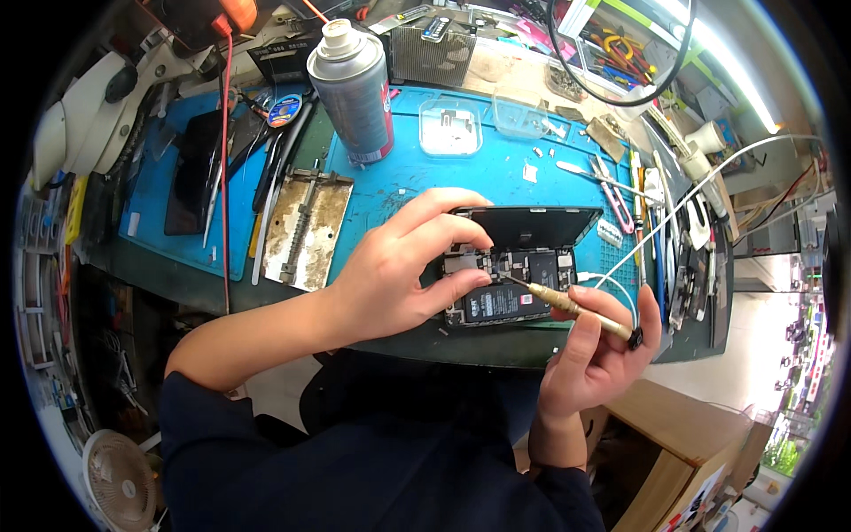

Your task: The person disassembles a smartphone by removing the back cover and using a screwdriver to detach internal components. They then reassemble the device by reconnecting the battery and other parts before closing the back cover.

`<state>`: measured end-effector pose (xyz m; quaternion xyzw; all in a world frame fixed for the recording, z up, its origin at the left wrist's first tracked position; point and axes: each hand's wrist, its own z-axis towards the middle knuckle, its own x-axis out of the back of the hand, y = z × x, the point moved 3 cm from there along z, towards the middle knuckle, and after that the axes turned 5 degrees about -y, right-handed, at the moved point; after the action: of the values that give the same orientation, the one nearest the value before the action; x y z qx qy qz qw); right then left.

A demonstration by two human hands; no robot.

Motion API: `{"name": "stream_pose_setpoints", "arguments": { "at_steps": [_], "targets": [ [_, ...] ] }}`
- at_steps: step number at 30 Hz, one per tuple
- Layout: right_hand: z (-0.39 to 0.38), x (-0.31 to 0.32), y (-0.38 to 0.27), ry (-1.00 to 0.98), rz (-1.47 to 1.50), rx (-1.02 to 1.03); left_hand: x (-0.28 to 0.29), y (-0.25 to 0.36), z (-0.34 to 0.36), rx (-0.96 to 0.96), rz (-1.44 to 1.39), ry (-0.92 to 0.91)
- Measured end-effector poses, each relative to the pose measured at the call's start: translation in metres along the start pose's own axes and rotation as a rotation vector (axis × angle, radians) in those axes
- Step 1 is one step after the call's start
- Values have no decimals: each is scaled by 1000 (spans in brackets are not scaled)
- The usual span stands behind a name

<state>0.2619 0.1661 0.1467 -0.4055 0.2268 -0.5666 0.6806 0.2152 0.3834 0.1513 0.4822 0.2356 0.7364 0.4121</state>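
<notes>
An opened smartphone (542,271) lies near the mat's front edge, its dark screen panel (532,227) tilted up along the far side. A black battery (510,303) and small metal-covered parts show inside. My left hand (403,262) reaches over the phone's left end, thumb and index finger curved in a pinch around a small part; I cannot make out what they grip. My right hand (592,355) holds a slim screwdriver (581,310) with a gold-coloured handle and black end cap. Its thin shaft points left into the phone, beside my left fingertips.
A blue work mat (399,191) covers the bench. Behind stand a spray can (353,97) and clear plastic boxes (450,127). A metal holder (306,226) and a dark tablet-like panel (193,173) lie left. Tweezers (612,191), tools and a white cable (678,208) lie right.
</notes>
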Motion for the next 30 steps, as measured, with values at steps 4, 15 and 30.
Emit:
{"name": "stream_pose_setpoints", "arguments": {
  "at_steps": [4,15,30],
  "targets": [
    [-5,-7,4,58,46,-22,-2,-2,2,-36,4,7],
    [-9,-7,10,2,171,-60,-3,-1,1,-24,0,7],
    [-8,-6,11,-22,158,-77,-4,-2,2,-27,5,9]
  ]
}}
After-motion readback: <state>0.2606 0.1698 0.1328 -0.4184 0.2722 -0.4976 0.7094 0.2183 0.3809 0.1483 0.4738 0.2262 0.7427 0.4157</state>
